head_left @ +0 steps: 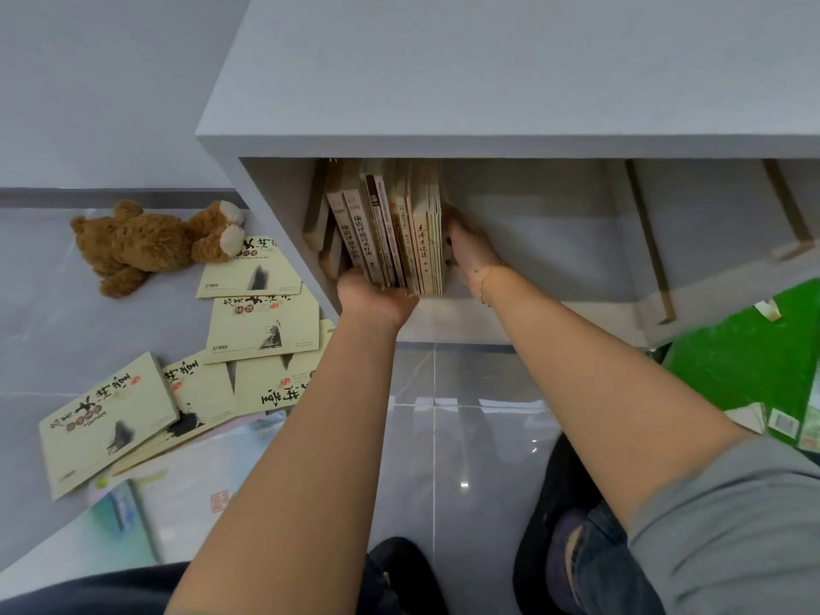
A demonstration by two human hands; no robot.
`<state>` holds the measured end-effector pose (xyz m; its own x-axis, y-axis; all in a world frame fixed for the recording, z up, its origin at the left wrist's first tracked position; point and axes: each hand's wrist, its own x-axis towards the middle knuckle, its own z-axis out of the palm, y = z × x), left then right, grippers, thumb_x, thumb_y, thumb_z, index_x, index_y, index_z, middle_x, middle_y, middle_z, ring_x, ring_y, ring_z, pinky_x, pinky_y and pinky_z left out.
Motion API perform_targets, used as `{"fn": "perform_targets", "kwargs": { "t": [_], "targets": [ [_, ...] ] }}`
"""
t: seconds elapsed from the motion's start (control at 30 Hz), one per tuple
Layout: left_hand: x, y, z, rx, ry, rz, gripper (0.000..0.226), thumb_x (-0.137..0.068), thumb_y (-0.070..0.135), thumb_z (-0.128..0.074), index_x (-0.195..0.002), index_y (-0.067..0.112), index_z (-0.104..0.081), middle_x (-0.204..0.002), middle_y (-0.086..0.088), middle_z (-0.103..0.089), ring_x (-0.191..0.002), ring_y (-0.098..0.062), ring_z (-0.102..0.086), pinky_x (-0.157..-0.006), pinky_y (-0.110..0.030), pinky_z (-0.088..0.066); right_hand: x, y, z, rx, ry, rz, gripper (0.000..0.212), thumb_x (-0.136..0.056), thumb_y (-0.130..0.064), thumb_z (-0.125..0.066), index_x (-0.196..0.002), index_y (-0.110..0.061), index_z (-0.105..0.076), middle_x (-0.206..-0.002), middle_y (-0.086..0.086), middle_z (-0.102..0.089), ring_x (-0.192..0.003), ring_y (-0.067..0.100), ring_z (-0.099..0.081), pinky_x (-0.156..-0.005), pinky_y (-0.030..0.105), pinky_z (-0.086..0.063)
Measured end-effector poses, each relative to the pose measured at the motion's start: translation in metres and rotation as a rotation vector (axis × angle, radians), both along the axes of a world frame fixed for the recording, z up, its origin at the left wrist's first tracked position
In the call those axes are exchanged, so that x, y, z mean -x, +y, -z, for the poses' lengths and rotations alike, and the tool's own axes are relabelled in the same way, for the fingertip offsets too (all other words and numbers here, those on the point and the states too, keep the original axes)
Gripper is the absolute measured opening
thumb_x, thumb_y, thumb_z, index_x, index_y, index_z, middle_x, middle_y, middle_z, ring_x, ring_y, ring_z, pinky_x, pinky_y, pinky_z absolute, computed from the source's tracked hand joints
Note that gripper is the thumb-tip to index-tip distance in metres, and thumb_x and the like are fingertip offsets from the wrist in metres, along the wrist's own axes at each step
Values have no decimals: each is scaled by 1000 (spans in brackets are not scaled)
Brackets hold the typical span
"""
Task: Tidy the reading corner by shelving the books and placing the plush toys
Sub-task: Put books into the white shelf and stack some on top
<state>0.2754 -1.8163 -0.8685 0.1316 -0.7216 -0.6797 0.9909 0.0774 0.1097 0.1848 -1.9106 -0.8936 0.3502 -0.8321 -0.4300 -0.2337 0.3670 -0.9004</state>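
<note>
- A row of upright cream-spined paperback books stood in the left compartment of the grey board shelf unit.
- The left hand was beneath the row's front lower edge; whether its fingers curled could not be told.
- The right hand lay flat against the row's right side.
- A brown plush teddy bear and loose cream-covered books lay on the floor, well left of both hands.

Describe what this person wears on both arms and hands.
Both forearms are bare and neither hand is gloved. The right hand has a thin, pale bracelet round the wrist, and a grey short sleeve covers the upper arm. The left hand and wrist show nothing worn.
</note>
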Motion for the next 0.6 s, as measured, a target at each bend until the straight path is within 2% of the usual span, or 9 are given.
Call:
{"fn": "perform_targets", "kwargs": {
  "t": [0.07, 0.17, 0.27, 0.33, 0.4, 0.43, 0.5, 0.53, 0.6],
  "targets": [
    [7, 4, -8, -165, -190, 73, 46, -100, 26, -29, -139, 11, -47, -139, -15, -52, -129, -32, -48, -110, -47, -35, 2, 0, -4, 21, -55, 76, 40, -94, -42, -47, -131, -28, -57, -122, 0, -64, -108, 16, -59, -95, 40, -50],
    [17, 11, -29, -386, -617, 467, 47, -97, 24, -43, -141, 11, -41, -138, -11, -48, -127, -30, -46, -106, -46, -36, 2, 4, -12, 34, -102, 90, 37, -98, -37, -43, -131, -27, -55, -109, -3, -66, -94, 9, -61, -83, 33, -54],
    [19, 17, -52, -520, -1292, 822, 35, -91, 17, -50, -123, 6, -56, -106, -9, -59, -101, -26, -58, -80, -32, -49, 1, 8, -21, -7, -134, 133, 31, -98, -34, -42, -124, -28, -58, -97, -8, -65, -88, 8, -60, -85, 34, -52],
    [17, 20, -66, -520, -1826, 792, 24, -88, 12, -48, -105, 8, -65, -91, -5, -62, -85, -22, -59, -65, -24, -43, 3, 10, -23, -45, -156, 158, 21, -97, -31, -45, -110, -30, -61, -90, -10, -64, -86, 10, -60, -85, 35, -51],
    [14, 19, -79, -344, -2040, 623, 27, -88, 8, -47, -105, 13, -68, -98, -4, -67, -81, -17, -58, -60, -20, -43, 6, 12, -24, -72, -148, 151, 17, -98, -30, -44, -107, -30, -59, -87, -11, -61, -84, 10, -58, -77, 30, -50],
    [13, 18, -85, -225, -2080, 551, 28, -89, 9, -47, -107, 14, -68, -101, -4, -67, -82, -16, -58, -61, -20, -46, 7, 12, -23, -84, -145, 141, 19, -98, -31, -44, -112, -30, -58, -88, -11, -61, -84, 9, -57, -72, 27, -49],
    [12, 11, -91, -112, -2246, 483, 29, -87, 11, -48, -111, 10, -64, -107, -11, -64, -89, -24, -58, -70, -31, -51, 9, 15, -24, -93, -157, 116, 32, -99, -33, -44, -129, -28, -53, -93, -12, -59, -84, 4, -56, -68, 25, -47],
    [11, 7, -93, -146, -2358, 506, 33, -86, 11, -49, -116, 8, -60, -113, -16, -60, -97, -29, -56, -76, -37, -51, 10, 16, -24, -95, -155, 107, 37, -100, -30, -43, -136, -27, -48, -95, -13, -58, -83, 3, -54, -66, 23, -46],
    [10, -1, -96, -406, -2541, 683, 43, -87, 14, -51, -130, 9, -49, -134, -18, -46, -120, -34, -44, -92, -38, -42, 11, 16, -24, -80, -124, 80, 49, -98, -8, -39, -143, -27, -40, -117, -9, -56, -90, 5, -54, -60, 19, -45]
  ]
}}
